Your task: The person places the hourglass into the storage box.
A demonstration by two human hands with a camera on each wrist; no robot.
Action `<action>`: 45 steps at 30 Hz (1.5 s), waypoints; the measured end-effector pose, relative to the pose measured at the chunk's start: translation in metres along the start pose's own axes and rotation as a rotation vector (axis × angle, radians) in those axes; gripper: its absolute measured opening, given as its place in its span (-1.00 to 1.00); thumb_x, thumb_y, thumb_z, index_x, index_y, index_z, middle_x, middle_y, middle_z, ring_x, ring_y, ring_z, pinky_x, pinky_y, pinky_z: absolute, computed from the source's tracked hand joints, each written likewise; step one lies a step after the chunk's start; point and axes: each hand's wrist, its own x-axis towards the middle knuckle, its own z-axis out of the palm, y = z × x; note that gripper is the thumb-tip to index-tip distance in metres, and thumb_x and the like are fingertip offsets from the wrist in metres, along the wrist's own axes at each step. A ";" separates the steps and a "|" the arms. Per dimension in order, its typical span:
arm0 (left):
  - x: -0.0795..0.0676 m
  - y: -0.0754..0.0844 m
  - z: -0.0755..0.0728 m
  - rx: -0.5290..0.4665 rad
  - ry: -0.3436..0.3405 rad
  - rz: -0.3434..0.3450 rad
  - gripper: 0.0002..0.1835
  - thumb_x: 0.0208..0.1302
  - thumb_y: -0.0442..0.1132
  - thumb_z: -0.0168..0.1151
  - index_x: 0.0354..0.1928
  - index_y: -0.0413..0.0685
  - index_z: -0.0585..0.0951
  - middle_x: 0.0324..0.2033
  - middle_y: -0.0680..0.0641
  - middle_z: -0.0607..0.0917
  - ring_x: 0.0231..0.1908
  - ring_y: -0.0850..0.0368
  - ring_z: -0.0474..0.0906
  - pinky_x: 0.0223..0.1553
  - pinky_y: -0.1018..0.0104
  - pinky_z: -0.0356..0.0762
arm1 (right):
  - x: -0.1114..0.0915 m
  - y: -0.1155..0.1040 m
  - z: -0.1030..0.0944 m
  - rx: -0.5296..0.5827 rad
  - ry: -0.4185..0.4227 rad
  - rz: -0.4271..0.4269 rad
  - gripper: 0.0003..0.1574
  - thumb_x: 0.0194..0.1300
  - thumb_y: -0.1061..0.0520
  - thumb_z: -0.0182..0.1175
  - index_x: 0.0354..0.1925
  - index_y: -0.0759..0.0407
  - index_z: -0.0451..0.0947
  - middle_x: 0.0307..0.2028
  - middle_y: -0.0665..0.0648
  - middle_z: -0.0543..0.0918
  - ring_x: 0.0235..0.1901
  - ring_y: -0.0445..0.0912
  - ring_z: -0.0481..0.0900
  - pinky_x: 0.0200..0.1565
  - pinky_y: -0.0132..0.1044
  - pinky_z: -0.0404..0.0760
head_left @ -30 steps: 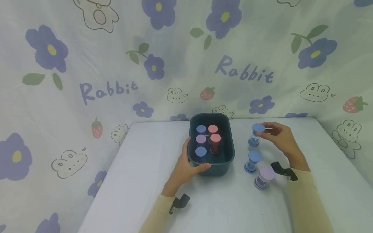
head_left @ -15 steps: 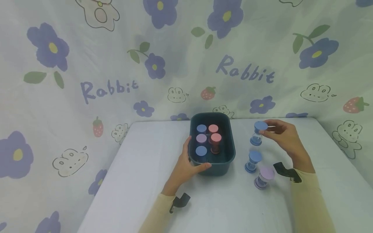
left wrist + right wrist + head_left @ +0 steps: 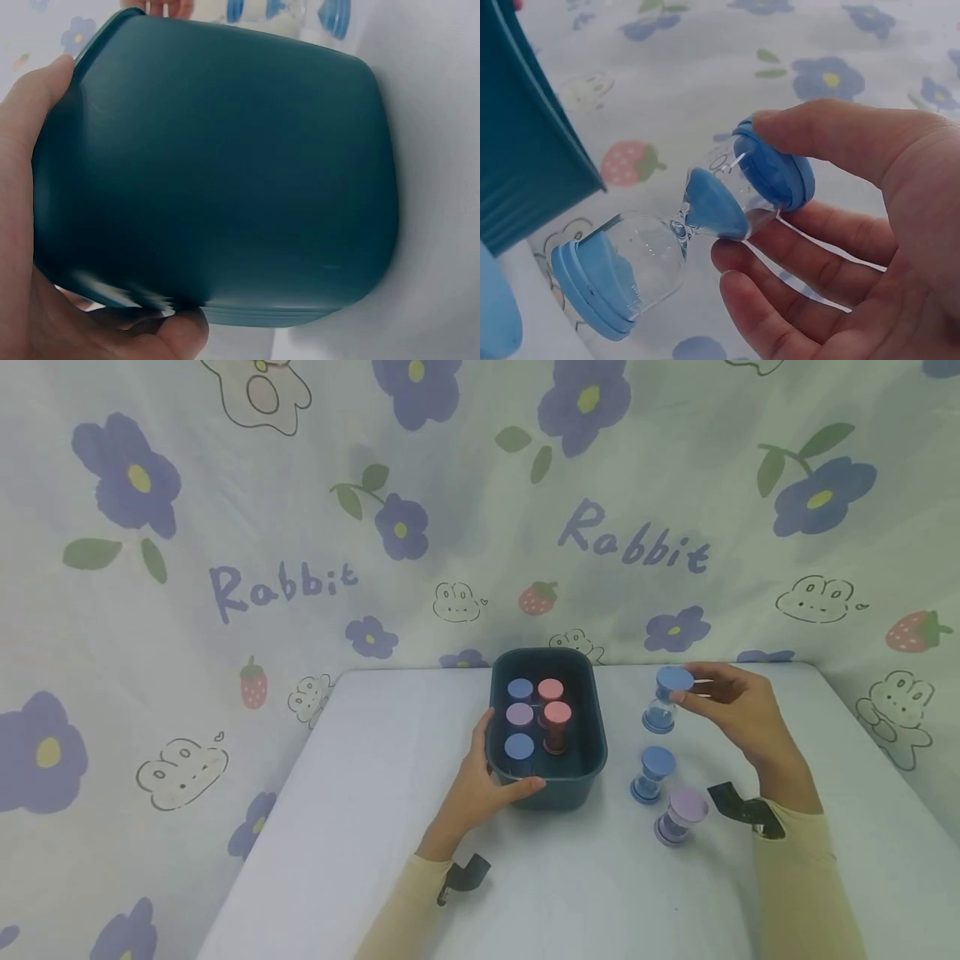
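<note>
My right hand (image 3: 742,710) pinches the upper end of a blue sand timer (image 3: 660,717) at the back right. In the right wrist view, the thumb lies on its blue cap and the fingers touch the glass from below; blue sand shows in both bulbs. My left hand (image 3: 476,797) grips the near left corner of a dark teal bin (image 3: 562,797), thumb along the front and fingers on the left side. Inside the bin, two blue timers (image 3: 519,747), a purple one (image 3: 519,714) and two pink ones (image 3: 557,713) stand upright.
Nearer than the held timer, a second blue sand timer (image 3: 652,775) and a purple sand timer (image 3: 681,817) stand on the white table (image 3: 360,827), right of the bin. A curtain (image 3: 465,510) with flowers and rabbits hangs behind the table's back edge.
My right hand has moved a little to the right and upward with the blue sand timer. The left hand keeps its grip on the bin, which stays in place.
</note>
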 end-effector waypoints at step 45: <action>0.001 0.000 -0.002 0.004 -0.011 0.001 0.36 -0.07 0.33 0.59 0.64 0.46 -0.14 0.63 0.12 0.14 0.58 -0.05 0.18 0.49 -0.35 0.25 | -0.007 -0.077 0.039 0.055 -0.045 -0.043 -0.37 0.29 0.02 0.47 0.27 0.10 0.58 -0.10 -0.37 0.70 -0.10 -0.36 0.69 -0.07 -0.60 0.65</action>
